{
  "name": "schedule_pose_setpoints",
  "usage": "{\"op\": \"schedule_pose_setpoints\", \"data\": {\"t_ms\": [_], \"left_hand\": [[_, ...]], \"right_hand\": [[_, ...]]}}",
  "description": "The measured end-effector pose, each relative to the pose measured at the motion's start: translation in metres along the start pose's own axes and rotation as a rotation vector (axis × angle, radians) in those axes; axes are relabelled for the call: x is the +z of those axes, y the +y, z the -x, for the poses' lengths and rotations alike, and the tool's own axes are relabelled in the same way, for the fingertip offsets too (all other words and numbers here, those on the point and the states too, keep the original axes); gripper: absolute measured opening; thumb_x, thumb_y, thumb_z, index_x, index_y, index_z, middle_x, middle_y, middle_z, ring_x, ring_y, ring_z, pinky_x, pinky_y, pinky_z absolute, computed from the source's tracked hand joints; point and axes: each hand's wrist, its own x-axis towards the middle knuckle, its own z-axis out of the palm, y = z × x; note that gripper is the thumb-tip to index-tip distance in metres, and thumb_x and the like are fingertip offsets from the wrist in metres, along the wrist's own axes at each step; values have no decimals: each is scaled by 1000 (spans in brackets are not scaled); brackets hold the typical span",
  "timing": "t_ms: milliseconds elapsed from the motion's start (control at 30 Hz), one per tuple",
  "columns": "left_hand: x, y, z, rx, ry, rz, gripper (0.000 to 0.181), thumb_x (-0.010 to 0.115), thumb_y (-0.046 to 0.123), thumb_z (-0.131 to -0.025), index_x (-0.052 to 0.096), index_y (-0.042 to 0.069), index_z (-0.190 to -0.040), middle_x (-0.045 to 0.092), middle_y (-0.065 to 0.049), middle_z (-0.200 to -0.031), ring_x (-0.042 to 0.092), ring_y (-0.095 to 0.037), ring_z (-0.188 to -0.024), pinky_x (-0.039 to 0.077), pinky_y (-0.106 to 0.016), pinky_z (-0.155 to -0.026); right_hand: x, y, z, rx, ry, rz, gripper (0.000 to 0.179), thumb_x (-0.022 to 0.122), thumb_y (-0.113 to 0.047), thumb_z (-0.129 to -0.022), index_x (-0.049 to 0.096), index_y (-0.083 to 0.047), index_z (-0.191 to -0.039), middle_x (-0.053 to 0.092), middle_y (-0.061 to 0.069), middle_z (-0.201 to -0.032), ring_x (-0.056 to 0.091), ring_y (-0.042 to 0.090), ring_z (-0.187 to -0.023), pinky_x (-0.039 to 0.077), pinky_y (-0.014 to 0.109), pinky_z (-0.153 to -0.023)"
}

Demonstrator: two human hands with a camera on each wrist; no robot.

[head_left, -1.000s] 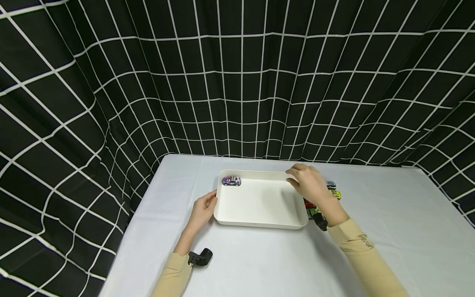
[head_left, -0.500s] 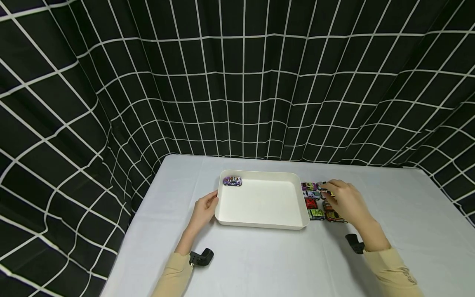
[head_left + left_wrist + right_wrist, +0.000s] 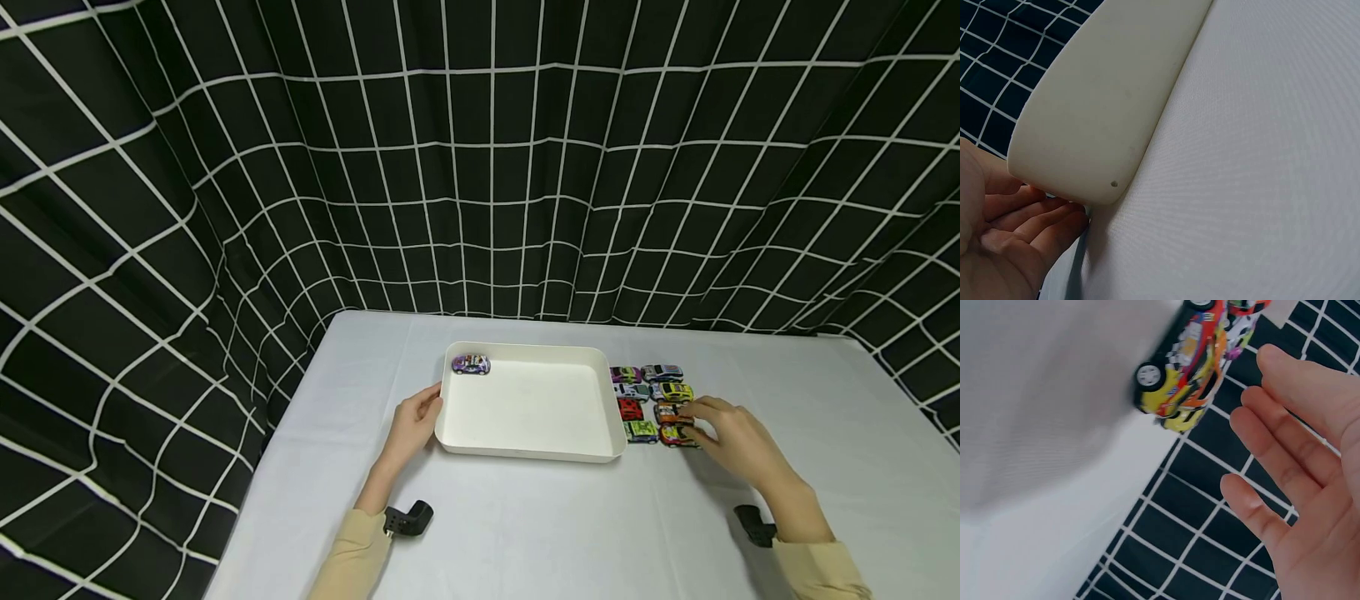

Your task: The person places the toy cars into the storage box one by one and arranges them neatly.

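My left hand [image 3: 414, 423] rests against the left end of a shallow white tray [image 3: 528, 453], fingers fairly straight. In the left wrist view, the fingertips [image 3: 1075, 220] lie right at the tray's outer corner. A purple toy car [image 3: 471, 364] stands inside the tray's far left corner. To the right of the tray, my right hand [image 3: 738, 437] hovers over toy cars, its fingers loosely bent and spread apart. Nearest to it are an orange toy car [image 3: 670, 412] and a red-and-yellow toy car [image 3: 672, 435]. In the right wrist view, nothing lies between the fingers.
More toy cars stand in two columns beside the tray's right wall, among them a red one [image 3: 630, 409], a green one [image 3: 642, 432] and a yellow one [image 3: 677, 391]. A white cloth [image 3: 525, 533] covers the table. Behind it hangs a black gridded curtain [image 3: 517, 175].
My right hand has moved from over the tray's far right corner to the right and nearer, over the closer cars, uncovering the others. The left hand stays at the tray.
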Motion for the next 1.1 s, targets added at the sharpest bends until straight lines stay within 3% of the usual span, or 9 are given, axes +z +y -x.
{"op": "schedule_pose_setpoints", "data": {"t_ms": [467, 667, 900, 1100], "left_hand": [[0, 2, 0, -5, 5, -4, 36, 48, 7, -96, 48, -8, -129, 56, -26, -120, 59, -32, -107, 53, -28, -84], [-1, 1, 0, 4, -5, 3, 37, 48, 6, -96, 47, -10, -129, 55, -27, -122, 58, -33, -108, 52, -28, -85], [0, 2, 0, 11, -3, 1, 37, 48, 7, -96, 47, -10, -129, 55, -27, -121, 58, -33, -107, 52, -27, -85], [-1, 2, 0, 9, -2, -6, 37, 48, 7, -96, 47, -10, -129, 55, -27, -121, 58, -32, -107, 52, -28, -85]], "right_hand": [[4, 4, 12, 181, -174, -24, 34, 79, -2, -66, 67, 2, -98, 63, 22, -99, 62, 39, -85, 51, 54, -72], [7, 7, 13, 131, -136, -15, 33, 79, 0, -65, 67, 1, -96, 65, 18, -96, 64, 36, -80, 52, 52, -69], [8, 6, 13, 210, -194, -10, 33, 78, 0, -67, 68, 1, -98, 63, 23, -101, 61, 41, -87, 51, 55, -72], [9, 5, 11, 208, -203, -17, 30, 79, 2, -66, 69, -1, -95, 63, 22, -100, 62, 38, -86, 51, 53, -71]]}}
